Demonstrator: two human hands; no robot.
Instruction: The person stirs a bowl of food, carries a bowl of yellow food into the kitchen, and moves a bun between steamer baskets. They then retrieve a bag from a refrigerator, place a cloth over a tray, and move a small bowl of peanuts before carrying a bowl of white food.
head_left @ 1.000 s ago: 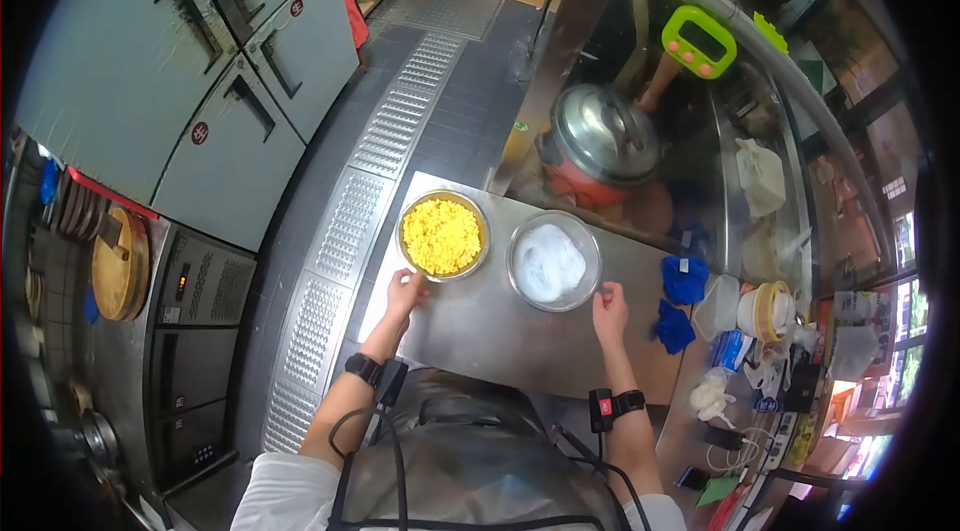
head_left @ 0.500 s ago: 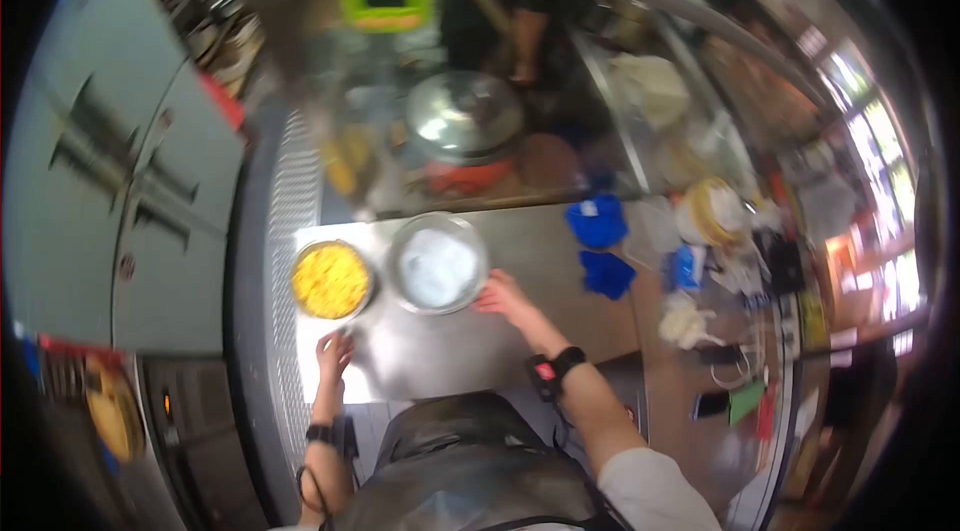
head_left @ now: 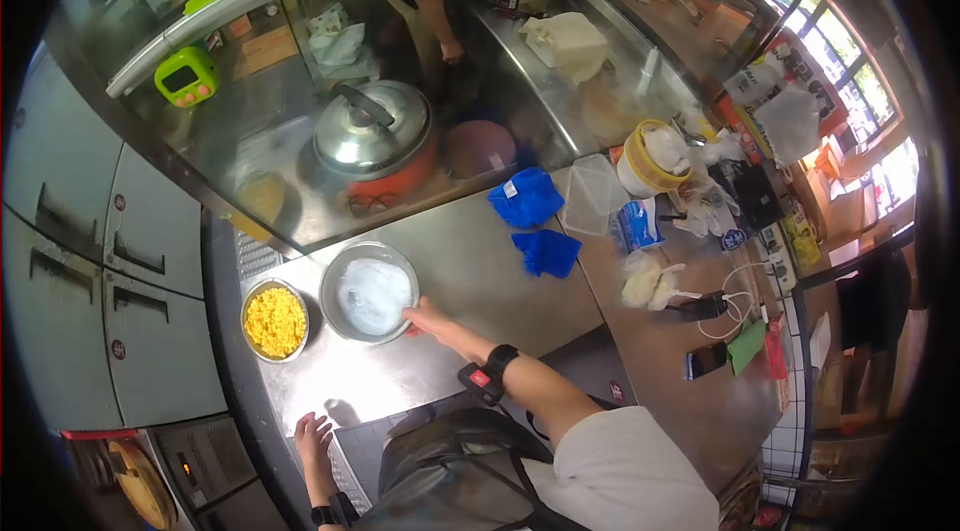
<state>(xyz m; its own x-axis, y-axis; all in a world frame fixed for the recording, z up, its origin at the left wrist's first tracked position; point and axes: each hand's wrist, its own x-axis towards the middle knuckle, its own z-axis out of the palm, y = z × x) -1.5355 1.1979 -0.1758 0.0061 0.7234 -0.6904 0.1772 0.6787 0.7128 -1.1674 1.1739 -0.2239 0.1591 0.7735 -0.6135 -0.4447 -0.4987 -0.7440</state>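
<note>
A wide metal bowl (head_left: 328, 316) with white, powdery-looking contents (head_left: 372, 293) stands on the steel counter. My right hand (head_left: 428, 319) grips its near right rim, the thumb at the edge and the other fingers against the outer wall. Left of it sits a smaller metal bowl (head_left: 248, 339) filled with yellow kernels (head_left: 275, 323) that look like corn. My left hand (head_left: 313, 434) hangs at the counter's front edge, below the yellow bowl, with its fingers loosely apart and nothing in them.
Behind a glass screen stands a lidded pot (head_left: 375, 136), with another person's arm (head_left: 437, 21) beyond. Two blue cloth-like items (head_left: 528, 199) lie right of the bowls. A clear plastic box (head_left: 592, 196), a phone (head_left: 706, 360) and cables occupy the right side. Cabinets (head_left: 150, 291) line the left.
The view has turned, shifting the counter leftward in frame. My left hand has drawn back from near the yellow bowl to the counter's front edge. My right hand stays at the larger bowl's rim.
</note>
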